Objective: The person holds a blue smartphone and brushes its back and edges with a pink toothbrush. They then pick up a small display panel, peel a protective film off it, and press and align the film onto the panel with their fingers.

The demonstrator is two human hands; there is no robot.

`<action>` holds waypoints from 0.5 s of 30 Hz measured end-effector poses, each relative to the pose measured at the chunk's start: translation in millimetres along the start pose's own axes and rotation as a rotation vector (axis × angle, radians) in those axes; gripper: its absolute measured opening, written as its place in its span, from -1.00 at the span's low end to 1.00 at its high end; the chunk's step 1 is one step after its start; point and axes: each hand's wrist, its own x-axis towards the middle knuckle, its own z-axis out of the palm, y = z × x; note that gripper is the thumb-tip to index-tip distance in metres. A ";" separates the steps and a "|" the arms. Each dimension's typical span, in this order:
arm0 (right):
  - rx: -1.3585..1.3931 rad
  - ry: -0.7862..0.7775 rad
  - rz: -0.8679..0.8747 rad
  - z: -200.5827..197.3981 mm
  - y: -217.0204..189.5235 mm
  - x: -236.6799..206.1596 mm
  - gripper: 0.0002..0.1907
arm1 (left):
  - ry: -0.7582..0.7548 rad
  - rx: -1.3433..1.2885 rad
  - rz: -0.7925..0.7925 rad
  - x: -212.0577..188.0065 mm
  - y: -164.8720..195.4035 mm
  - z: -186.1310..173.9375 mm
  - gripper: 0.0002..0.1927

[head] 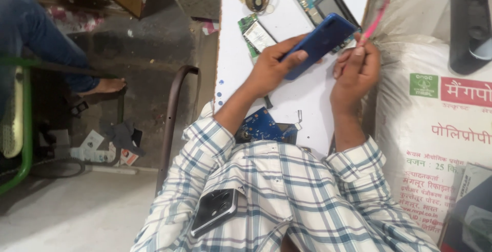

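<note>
Over the far part of the white rectangular worktop [302, 98], the left hand [271, 67] is closed around a glossy blue phone back shell [320, 42], thumb laid across its near face and fingers wrapped beneath, holding it tilted above the surface rather than resting on it. The right hand [356, 70] is curled shut on a slim pink plastic-handled tool [376, 18], pinched between thumb and fingertips, its handle slanting up and away toward the white woven sack [435, 113] at the right; the working tip is hidden behind the fingers and the shell's edge, so whether it touches the seam cannot be told. To do this well, I judge the shell should be kept steady in a firm but light grasp, with the tool worked shallowly along the edge and never levered hard, since thin plastic may crack. Both forearms reach forward from rolled plaid sleeves, the left wrist bent inward, the right wrist cocked upward. Just beyond the hands lie an opened phone frame with bare internals [323, 1] and a small green circuit board [256, 36]; a blue circuit board [266, 128] sits near the body.
</note>
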 end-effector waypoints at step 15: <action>0.079 -0.099 -0.006 -1.4 -5.8 -1.4 -0.74 | -0.063 0.371 0.183 -6.7 9.9 4.2 -0.59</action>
